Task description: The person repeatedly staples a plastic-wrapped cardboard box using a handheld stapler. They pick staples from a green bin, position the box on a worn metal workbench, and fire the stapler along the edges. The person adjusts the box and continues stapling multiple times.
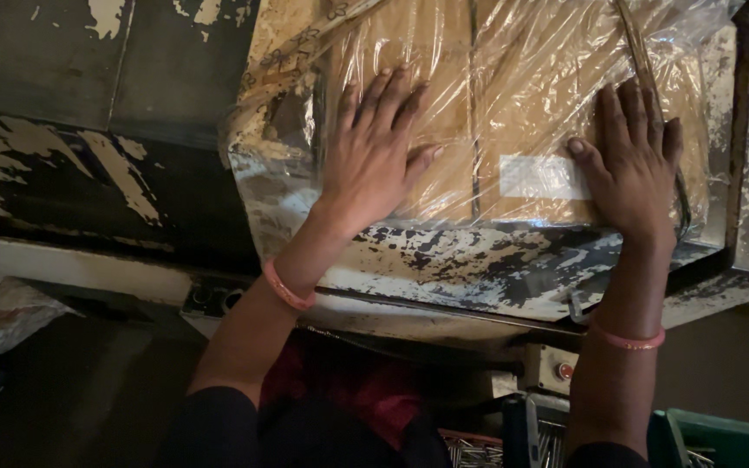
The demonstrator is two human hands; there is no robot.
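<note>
Worn, paint-flaked metal desk [478, 269] beneath brown cardboard box in crinkled clear plastic film [513, 95]; left hand [374, 156] and right hand [630, 165] flat, fingers spread, pressing film; white rectangular label [535, 178] between.

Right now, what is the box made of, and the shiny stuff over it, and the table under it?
The box looks like brown cardboard, matte, with a white label. The wrap over it seems to be thin clear plastic: it is glossy and wrinkled. The table looks like painted metal; its pale paint is chipped and dark underneath. The left hand and right hand press flat on the wrap.
</note>
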